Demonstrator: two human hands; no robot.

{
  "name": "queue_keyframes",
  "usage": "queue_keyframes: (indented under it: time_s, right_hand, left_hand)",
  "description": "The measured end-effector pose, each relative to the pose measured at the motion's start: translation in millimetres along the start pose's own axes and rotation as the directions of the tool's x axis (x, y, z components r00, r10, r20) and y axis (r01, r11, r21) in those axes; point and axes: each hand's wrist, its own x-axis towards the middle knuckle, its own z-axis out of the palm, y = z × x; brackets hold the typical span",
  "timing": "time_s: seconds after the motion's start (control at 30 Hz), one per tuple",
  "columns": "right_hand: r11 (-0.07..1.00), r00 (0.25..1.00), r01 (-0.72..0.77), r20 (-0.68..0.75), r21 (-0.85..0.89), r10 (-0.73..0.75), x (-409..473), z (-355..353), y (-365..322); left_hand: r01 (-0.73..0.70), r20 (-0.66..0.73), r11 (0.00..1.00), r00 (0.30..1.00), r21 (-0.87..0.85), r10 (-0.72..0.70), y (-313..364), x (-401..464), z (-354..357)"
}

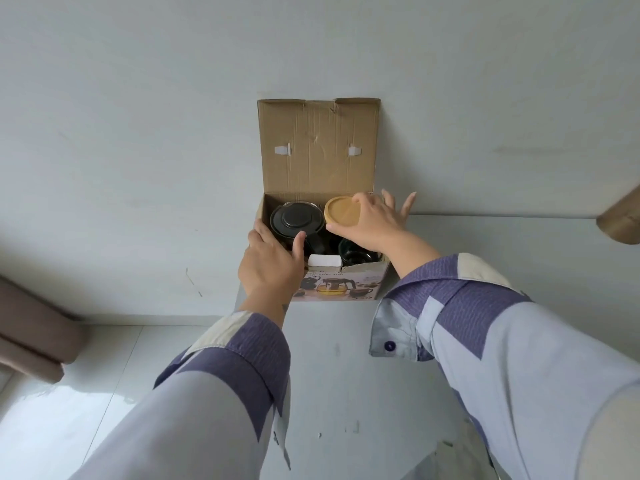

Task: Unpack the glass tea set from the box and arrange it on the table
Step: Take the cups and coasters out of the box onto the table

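An open cardboard box [367, 275] stands on the grey table against the wall, its lid flap [318, 143] upright. Inside on the left sits a glass teapot with a black lid [294, 220]. Dark glass cups [356, 252] lie at the right, and a white insert [323, 260] sits at the front. My right hand [377, 220] holds a round wooden coaster or lid [341, 211] above the box's right side, fingers spread. My left hand [272, 261] rests on the box's left front corner, thumb by the teapot handle.
The grey table [346, 358] runs toward me from the box. A brown cushioned seat [38, 334] is at the left over a pale tiled floor. A brown rounded object [620, 220] sits at the right edge.
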Motion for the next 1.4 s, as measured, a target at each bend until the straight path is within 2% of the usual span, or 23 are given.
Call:
queue_keyframes:
  time_s: [0.2, 0.47, 0.57, 0.67, 0.73, 0.83, 0.97, 1.03, 1.1, 1.17, 1.23, 1.4]
  right_hand:
    - [1.000, 0.997, -0.001, 0.073, 0.006, 0.001, 13, -3, -2]
    - [0.999, 0.999, 0.005, -0.049, 0.047, -0.003, 5, -3, -2]
    - [0.974, 0.997, -0.008, -0.079, 0.228, 0.026, -3, -19, 0]
    - [0.840, 0.993, -0.070, -0.042, 0.537, 0.110, -14, -38, 11]
    - [0.796, 0.989, -0.112, -0.014, 0.595, 0.150, -22, -46, 31]
    - [0.797, 0.972, -0.203, 0.019, 0.568, 0.235, -34, -47, 75]
    - [0.787, 0.926, -0.346, 0.050, 0.510, 0.375, -47, -34, 149]
    - [0.779, 0.903, -0.405, 0.075, 0.478, 0.423, -51, -29, 188]
    - [0.782, 0.891, -0.433, 0.079, 0.448, 0.448, -52, -23, 226]
    - [0.785, 0.888, -0.438, 0.079, 0.438, 0.452, -48, -14, 261]
    - [0.790, 0.890, -0.432, 0.069, 0.435, 0.450, -39, -4, 292]
    - [0.816, 0.895, -0.410, 0.007, 0.408, 0.446, -5, 22, 347]
  left_hand:
    - [0.009, -0.017, 1.000, 1.000, 0.011, -0.009, 2, 1, 1]
    - [0.009, 0.008, 1.000, 1.000, -0.011, -0.009, 2, 0, -1]
    - [0.035, 0.027, 0.999, 0.999, -0.041, -0.033, 2, 1, -2]
    - [0.037, -0.036, 0.998, 0.999, 0.047, -0.035, 10, 1, -8]
    - [-0.037, -0.088, 0.996, 0.995, 0.077, 0.044, 26, -1, -13]
    - [-0.252, -0.062, 0.964, 0.964, 0.082, 0.257, 68, -10, -8]
    - [-0.512, -0.035, 0.857, 0.857, 0.049, 0.514, 141, -39, 24]
    - [-0.590, 0.036, 0.806, 0.805, -0.047, 0.592, 177, -58, 47]
    - [-0.583, 0.213, 0.802, 0.774, -0.128, 0.597, 206, -79, 76]
    - [-0.531, 0.421, 0.841, 0.742, -0.106, 0.521, 226, -96, 108]
    - [-0.505, 0.554, 0.863, 0.712, -0.023, 0.432, 240, -107, 138]
    - [-0.518, 0.635, 0.847, 0.695, 0.117, 0.338, 245, -113, 178]
